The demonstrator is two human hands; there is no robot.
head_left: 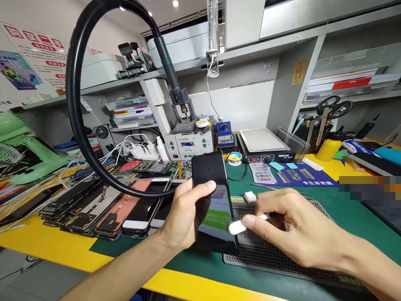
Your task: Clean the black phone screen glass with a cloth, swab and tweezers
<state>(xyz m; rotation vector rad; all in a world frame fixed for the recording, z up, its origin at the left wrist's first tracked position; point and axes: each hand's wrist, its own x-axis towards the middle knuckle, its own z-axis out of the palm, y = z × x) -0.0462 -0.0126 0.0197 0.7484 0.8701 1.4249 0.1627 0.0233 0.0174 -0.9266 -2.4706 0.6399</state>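
Observation:
A black phone (216, 213) is tilted upright in my left hand (184, 213), whose thumb lies across the upper part of its glossy face. My right hand (291, 225) pinches a small white piece (237, 227) between thumb and fingers, close to the phone's right edge. Another white lump (249, 197) rests just beyond my right fingers. Beneath both hands is a dark perforated mat (260, 259) on the green work surface (200, 269).
Phones and screens (125, 209) are stacked at the left. A thick black hose (73, 104) arches over them from the grey station (189, 146). Behind stand a heating plate (265, 142) and a solder spool (234, 157). A yellow bottle (327, 147) is at the right.

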